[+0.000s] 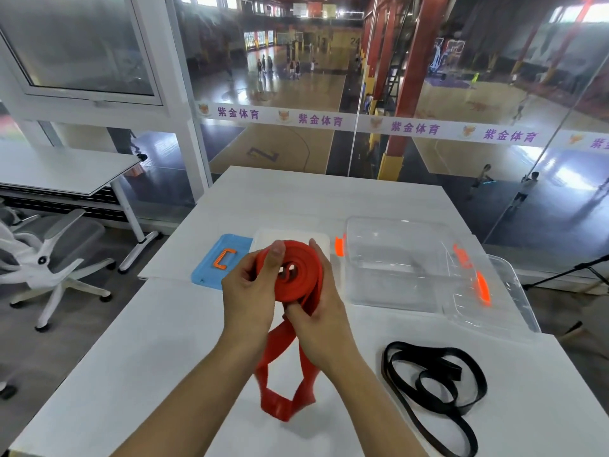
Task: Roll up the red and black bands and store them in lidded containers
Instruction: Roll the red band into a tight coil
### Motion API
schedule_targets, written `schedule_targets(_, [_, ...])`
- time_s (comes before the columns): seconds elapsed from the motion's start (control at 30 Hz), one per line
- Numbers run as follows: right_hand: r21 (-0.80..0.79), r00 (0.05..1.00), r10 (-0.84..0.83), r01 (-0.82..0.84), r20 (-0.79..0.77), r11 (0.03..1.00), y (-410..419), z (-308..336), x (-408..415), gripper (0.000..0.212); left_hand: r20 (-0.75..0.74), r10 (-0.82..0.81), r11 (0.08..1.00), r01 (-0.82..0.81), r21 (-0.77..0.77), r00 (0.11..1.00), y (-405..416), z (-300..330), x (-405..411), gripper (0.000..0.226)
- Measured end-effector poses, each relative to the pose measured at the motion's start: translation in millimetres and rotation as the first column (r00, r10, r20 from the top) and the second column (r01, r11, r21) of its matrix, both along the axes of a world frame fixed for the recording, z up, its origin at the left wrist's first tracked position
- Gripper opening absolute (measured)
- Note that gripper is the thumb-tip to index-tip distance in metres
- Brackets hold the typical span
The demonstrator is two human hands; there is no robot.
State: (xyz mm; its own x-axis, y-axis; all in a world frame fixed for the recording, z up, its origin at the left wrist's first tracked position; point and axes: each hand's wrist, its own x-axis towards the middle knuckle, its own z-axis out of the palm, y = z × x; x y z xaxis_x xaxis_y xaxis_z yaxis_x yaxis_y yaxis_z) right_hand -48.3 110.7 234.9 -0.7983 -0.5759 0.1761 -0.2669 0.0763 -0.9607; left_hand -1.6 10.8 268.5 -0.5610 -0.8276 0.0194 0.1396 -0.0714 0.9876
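Coil of red band (298, 270) held above table (158, 341), left hand (248, 291) pinching it, right hand (318, 308) cupping the edge. Tail hangs loose; I judge steady tension keeps turns flat.

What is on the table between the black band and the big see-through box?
Nothing: in the head view, only bare white table lies between the black band and the clear box.

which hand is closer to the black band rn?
Right. The right hand works the red band just left of the black band; the left hand sits farther away, beyond the red roll.
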Motion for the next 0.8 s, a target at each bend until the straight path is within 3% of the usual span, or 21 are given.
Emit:
schedule_targets(0.2, [0.050,0.999,0.030,-0.027,-0.044,0.998,4,4,-4,0.086,0.046,-0.049,0.996,0.046,0.077,0.998,9,-11,4,0.056])
schedule_targets(0.3, [0.085,0.995,0.062,-0.056,-0.080,0.995,15,10,-15,0.081,0.126,-0.210,0.976,0.202,0.077,0.970,-11,-1,10,0.037])
schedule_targets(0.37, [0.149,0.985,0.108,-0.087,-0.138,0.985,23,12,-22,0.082,0.181,-0.408,0.913,0.400,0.084,0.895,-28,10,16,0.033])
schedule_targets(0.43, [0.241,0.972,0.177,-0.137,-0.153,0.961,28,14,-24,0.081,0.330,-0.578,0.799,0.600,0.044,0.746,-44,21,20,0.041])
schedule_targets(0.5, [0.322,0.966,0.237,-0.192,-0.106,0.927,28,17,-20,0.081,0.507,-0.587,0.720,0.694,-0.030,0.631,-50,26,19,0.036])
schedule_targets(0.57, [0.322,0.963,0.240,-0.191,-0.120,0.927,25,16,-14,0.080,0.536,-0.522,0.748,0.658,-0.087,0.664,-48,25,16,0.030])
schedule_targets(0.67, [0.292,0.977,0.161,-0.116,-0.136,0.949,19,10,-16,0.076,0.436,-0.413,0.834,0.524,-0.173,0.800,-37,11,13,0.039])
schedule_targets(0.8, [0.226,0.996,0.060,-0.043,-0.065,0.973,18,10,-19,0.049,0.330,-0.240,0.902,0.335,-0.273,0.913,-26,-4,5,0.035])
